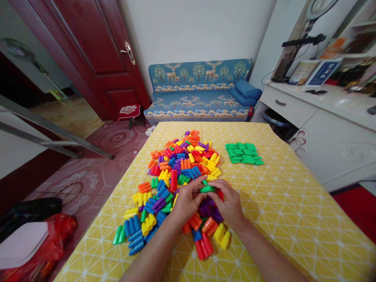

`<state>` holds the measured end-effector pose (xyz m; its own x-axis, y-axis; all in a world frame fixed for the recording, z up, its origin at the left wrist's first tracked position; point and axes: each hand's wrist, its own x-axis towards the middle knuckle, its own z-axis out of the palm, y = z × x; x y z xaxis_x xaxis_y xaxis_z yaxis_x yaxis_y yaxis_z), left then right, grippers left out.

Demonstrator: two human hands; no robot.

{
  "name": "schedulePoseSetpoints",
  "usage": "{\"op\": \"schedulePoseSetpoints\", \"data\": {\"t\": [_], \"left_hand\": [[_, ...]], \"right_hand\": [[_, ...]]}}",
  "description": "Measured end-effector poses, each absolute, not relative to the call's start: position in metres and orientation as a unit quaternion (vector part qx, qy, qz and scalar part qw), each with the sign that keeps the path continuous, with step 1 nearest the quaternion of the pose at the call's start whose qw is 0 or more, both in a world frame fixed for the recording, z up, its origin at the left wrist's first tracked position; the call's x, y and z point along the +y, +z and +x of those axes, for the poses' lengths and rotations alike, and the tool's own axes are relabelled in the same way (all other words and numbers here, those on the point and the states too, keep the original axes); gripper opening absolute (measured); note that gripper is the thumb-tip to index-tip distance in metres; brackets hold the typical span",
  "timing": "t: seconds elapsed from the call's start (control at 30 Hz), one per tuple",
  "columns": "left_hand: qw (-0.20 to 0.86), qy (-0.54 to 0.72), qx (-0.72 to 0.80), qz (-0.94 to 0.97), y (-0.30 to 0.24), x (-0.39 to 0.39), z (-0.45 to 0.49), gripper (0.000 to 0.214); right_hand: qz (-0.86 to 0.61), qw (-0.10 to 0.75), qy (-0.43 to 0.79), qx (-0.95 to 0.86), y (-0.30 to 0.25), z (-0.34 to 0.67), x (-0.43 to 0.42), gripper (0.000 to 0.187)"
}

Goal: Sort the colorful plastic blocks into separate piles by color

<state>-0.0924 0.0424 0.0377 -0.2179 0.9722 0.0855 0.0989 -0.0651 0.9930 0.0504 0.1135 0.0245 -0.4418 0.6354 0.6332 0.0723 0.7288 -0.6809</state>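
Bare forearms [155,248], then a bright-green piece [208,188]

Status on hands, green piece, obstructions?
Left hand and right hand gripping one green piece. Green group apart, right of mixed pile. Hands hide part of the pile.

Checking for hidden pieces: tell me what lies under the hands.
Purple pieces and orange pieces show below the green piece held between the left hand and right hand. Whatever lies directly beneath both hands is covered.
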Motion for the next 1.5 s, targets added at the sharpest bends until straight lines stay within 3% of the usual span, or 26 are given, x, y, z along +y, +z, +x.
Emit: {"op": "schedulePoseSetpoints", "data": {"t": [0.17,0.27,0.43,0.53,0.7,1.17,1.33,1.43,1.5], "left_hand": [[0.414,0.559,0.556,0.454,0.043,0.043,-0.092,0.049],[0.419,0.564,0.558,0.442,0.042,0.043,-0.093,0.046],[0.402,0.55,0.576,0.452,0.04,0.043,-0.094,0.037],[0.398,0.546,0.581,0.454,0.042,0.043,-0.094,0.035],[0.392,0.536,0.589,0.461,0.045,0.042,-0.094,0.029],[0.364,0.527,0.599,0.481,0.048,0.041,-0.095,0.025],[0.284,0.487,0.631,0.533,0.065,0.034,-0.109,0.023],[0.158,0.408,0.681,0.587,0.071,0.033,-0.13,0.022],[0.08,0.34,0.706,0.617,0.07,0.034,-0.143,0.035]], "right_hand": [[-0.338,0.524,0.361,-0.694,0.022,0.065,0.146,0.025],[-0.433,0.548,0.338,-0.63,0.011,0.092,0.192,0.03],[-0.541,0.39,0.144,-0.731,-0.008,0.137,0.238,0.04],[-0.502,0.388,0.122,-0.763,-0.013,0.142,0.235,0.049],[-0.393,0.379,0.221,-0.808,-0.02,0.128,0.235,0.031],[-0.423,0.438,0.144,-0.78,-0.02,0.104,0.258,0.023],[-0.425,0.446,0.091,-0.782,-0.016,0.105,0.245,0.021],[-0.413,0.45,0.08,-0.788,-0.013,0.105,0.238,0.021],[-0.41,0.449,0.089,-0.789,-0.011,0.103,0.233,0.021]]}}
